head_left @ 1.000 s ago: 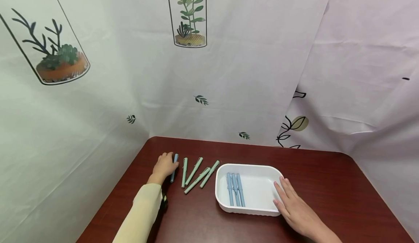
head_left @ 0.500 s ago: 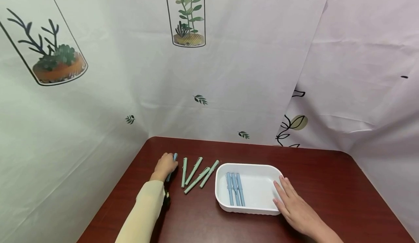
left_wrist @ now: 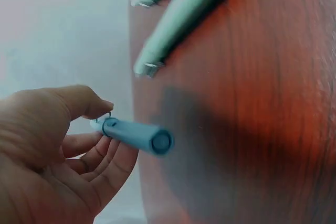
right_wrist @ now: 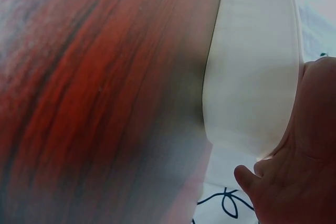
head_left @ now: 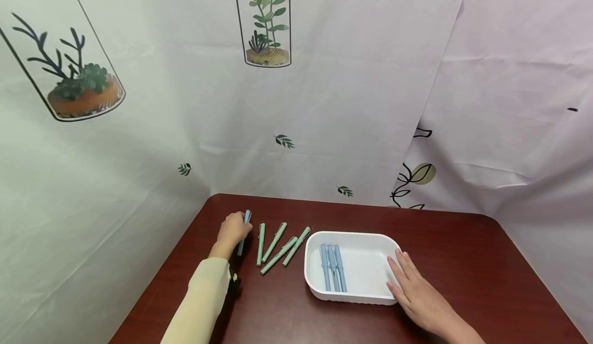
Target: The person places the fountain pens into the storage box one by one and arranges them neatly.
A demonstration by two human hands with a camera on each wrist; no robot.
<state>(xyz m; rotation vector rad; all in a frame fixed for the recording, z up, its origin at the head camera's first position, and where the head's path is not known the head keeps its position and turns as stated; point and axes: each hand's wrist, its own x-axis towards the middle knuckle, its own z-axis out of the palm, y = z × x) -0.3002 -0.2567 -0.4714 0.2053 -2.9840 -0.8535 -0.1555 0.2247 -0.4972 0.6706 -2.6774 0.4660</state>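
My left hand (head_left: 233, 228) pinches a blue pen (head_left: 244, 233) between thumb and fingers at the left of the table. The left wrist view shows this pen (left_wrist: 137, 134) raised off the wood, its round end toward the camera. Just right of that hand lie several green pens (head_left: 276, 242), fanned loosely. My right hand (head_left: 419, 295) has its fingers straight, resting against the right rim of a white tray (head_left: 370, 299). Inside the tray, three blue pens (head_left: 333, 268) lie side by side at its left end. The right wrist view shows the hand (right_wrist: 299, 150) against the tray's outer wall.
The dark red wooden table (head_left: 273, 313) carries everything. A pale fabric curtain (head_left: 324, 102) printed with plants hangs behind it and along both sides, close to the table's edges.
The blue pen in my left hand tilted, then rose slightly toward the back with the hand. The right hand and the tray have stayed in place.
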